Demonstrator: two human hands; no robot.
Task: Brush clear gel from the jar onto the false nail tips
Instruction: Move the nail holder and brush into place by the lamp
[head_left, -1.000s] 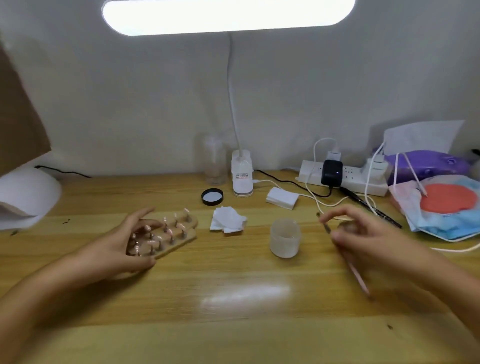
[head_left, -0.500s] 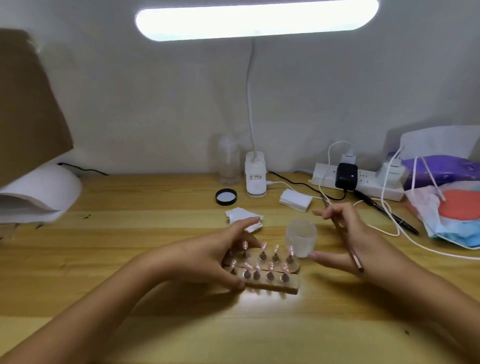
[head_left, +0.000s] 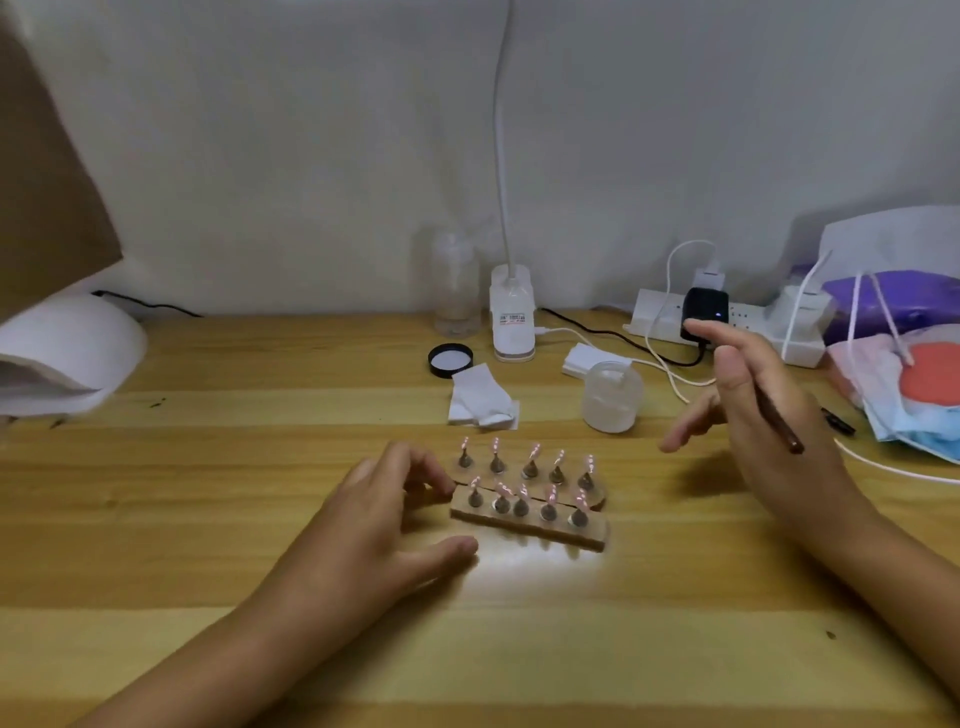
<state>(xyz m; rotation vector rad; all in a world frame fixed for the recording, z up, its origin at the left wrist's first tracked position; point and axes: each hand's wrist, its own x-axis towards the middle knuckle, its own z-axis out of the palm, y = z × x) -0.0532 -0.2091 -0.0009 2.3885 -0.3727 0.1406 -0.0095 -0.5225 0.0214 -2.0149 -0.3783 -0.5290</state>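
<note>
False nail tips (head_left: 524, 480), small and pinkish, stand on pegs in two rows of five on a wooden holder (head_left: 530, 522) near the middle of a wooden desk (head_left: 208, 467), a little toward the front edge. At the desk's left edge sits a white dome-shaped lamp unit (head_left: 67, 353). Moving right, the left hand (head_left: 384, 530) rests at the left end of the holder, fingertips touching it and thumb lying on the desk in front, steadying rather than lifting it; the hand is loosely curled, grasping nothing firmly. Behind the holder lie a crumpled white tissue (head_left: 480, 400) and a black lid (head_left: 451, 359) turned face up, with a clear bottle (head_left: 456, 291) and a white lamp base (head_left: 513, 317) near the back edge. Just right of the tissue stands the frosted jar (head_left: 610, 397), apart from the holder. Further right, the right hand (head_left: 753, 410) hovers above the desk, fingers partly spread, pinching a thin brown brush (head_left: 779, 426) between thumb and forefinger; its bristle end is hidden. A power strip (head_left: 654, 322) and face masks (head_left: 909, 395) crowd the back right corner.

Judging progress: things look set up only. Whether any tip carries gel cannot be told, and dipping and brushing seem to lie ahead
</note>
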